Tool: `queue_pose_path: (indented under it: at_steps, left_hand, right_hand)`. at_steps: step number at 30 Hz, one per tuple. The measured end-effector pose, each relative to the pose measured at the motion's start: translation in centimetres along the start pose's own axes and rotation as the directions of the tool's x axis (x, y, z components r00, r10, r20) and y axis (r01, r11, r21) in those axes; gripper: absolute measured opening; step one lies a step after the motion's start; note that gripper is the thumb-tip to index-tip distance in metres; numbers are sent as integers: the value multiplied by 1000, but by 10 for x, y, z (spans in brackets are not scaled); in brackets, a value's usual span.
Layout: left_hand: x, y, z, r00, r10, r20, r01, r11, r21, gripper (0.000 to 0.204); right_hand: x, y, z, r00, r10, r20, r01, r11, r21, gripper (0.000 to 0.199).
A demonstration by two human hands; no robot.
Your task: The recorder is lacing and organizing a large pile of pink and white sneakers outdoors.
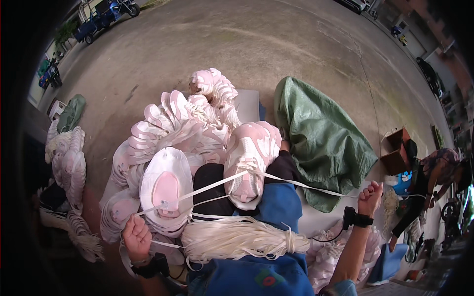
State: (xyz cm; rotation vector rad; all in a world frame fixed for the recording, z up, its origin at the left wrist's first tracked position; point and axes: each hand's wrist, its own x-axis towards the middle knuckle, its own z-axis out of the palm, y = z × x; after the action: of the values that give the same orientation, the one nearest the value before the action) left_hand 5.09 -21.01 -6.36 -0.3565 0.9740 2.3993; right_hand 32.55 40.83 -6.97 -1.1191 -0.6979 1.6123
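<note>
“Since the blue apron (222, 278) lies nearest us, do we begin with the bundle of cream laces (242, 241) across it?”

“We do. We'd best leave it lying there, tied near its right end, so no loose strand snags as we pull.”

“And our grip?”

“Our left hand (138, 238), near and left, is curled tight with a flat shoelace (217, 184) pinched in it. Our right hand (370, 198), out to the right, is clenched around what looks like the other side of that lace. We can't tell exactly how the thumbs press.”

“Where do we have the sneaker upper (254, 143)?”

“A little farther off, between our knees, pink and white, laced face up, with strands spreading left and right.”

“How do we pull well?”

“We should draw both sides evenly, hold the lace flat against twisting, and match the lengths before letting go. One thinner strand below the left run looks slack; we'd clear it first.”

“Beyond that?”

“Stacked uppers (168, 118) on the left, a green sack (321, 143) on the right, then, far left, a blue three-wheeler (101, 19).”
</note>
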Motion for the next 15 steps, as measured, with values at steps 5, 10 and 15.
queue_pose_path:
  at_steps: [5, 10, 15]
  left_hand:
    - [11, 23, -18, 930, 163, 329, -70, 958, -277, 26]
    - [15, 43, -6, 856, 366, 366, -304, 928, -218, 22]
    - [44, 72, 8, 641, 433, 634, -385, 896, -223, 35]
  right_hand:
    - [45, -3, -27, 991, 43, 124, -57, 993, 106, 34]
    - [76, -29, -42, 995, -99, -27, 100, 993, 55, 36]
    - [27, -33, 6, 972, -233, 28, 234, 957, -172, 44]
